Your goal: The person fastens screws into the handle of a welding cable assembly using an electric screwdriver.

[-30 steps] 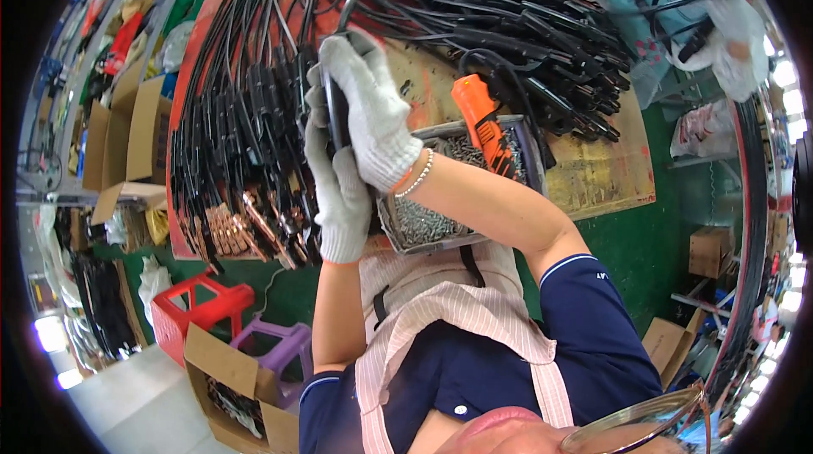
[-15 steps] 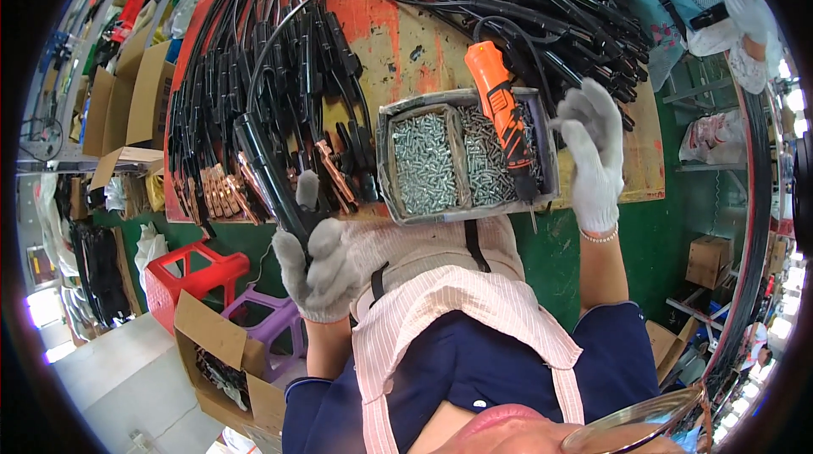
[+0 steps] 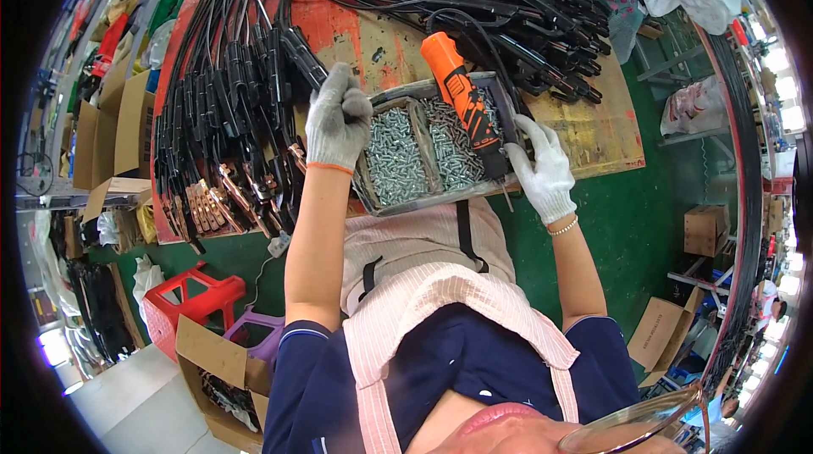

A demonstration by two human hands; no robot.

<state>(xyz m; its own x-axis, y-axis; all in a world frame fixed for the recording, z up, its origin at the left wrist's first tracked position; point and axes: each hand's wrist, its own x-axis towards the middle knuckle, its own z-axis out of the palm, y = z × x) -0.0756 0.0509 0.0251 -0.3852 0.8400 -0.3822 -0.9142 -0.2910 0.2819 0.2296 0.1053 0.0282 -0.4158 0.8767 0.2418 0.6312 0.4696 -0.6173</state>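
My left hand (image 3: 336,119), in a grey-white glove, is closed with curled fingers around the lower end of a black cable handle (image 3: 301,56). The handle's far part rests over the pile; the glove hides the rest. My right hand (image 3: 544,168), also gloved, is at the right wall of a divided box (image 3: 440,197), thumb and fingers apart and touching that wall. Small silver screws (image 3: 395,157) fill the box's left compartment, and more screws (image 3: 449,145) lie in the right one. Across the right compartment lies an orange and black power screwdriver (image 3: 461,98), its bit past the near rim.
Black-handled cables with copper jaws (image 3: 203,208) lie along the table's left; another black cable pile (image 3: 542,22) covers the far right. Below the table's left edge stand a red stool (image 3: 199,293), a purple stool (image 3: 258,331) and an open carton (image 3: 212,348).
My left hand has moved up and forward from near my apron to the box's left side, carrying the black handle. My right hand has come down to the box's right wall. The view shifted.
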